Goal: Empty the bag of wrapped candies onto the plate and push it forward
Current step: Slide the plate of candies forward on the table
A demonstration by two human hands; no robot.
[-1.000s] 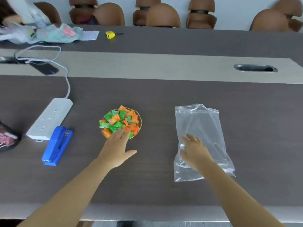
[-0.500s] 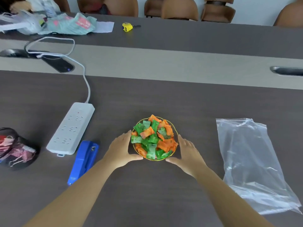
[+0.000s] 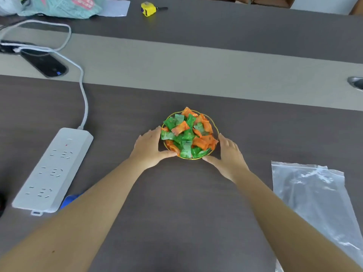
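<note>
At the far left, a white rectangular power strip (image 3: 53,170) lies on the dark grey wooden table (image 3: 176,213), and its white cable (image 3: 83,91) runs away toward a black oval phone (image 3: 44,64). A small part of a blue object (image 3: 68,199) shows between the strip and the left forearm. Further along the far edge sits a small yellow tape measure (image 3: 147,9). In the middle of the table stands the small round clear plate with a gold rim (image 3: 216,126), and it is heaped full with green and orange wrapped candies (image 3: 187,134). The left hand (image 3: 150,149) touches the plate's left side, fingers spread and thumb curved under the near rim; the right hand (image 3: 228,156) mirrors it on the right side, so both hands cup the plate between them without closing. To the right, well apart from the plate, the clear plastic zip bag (image 3: 314,203) lies flat and empty, its long axis running near to far, with the zip mouth at the far end.
</note>
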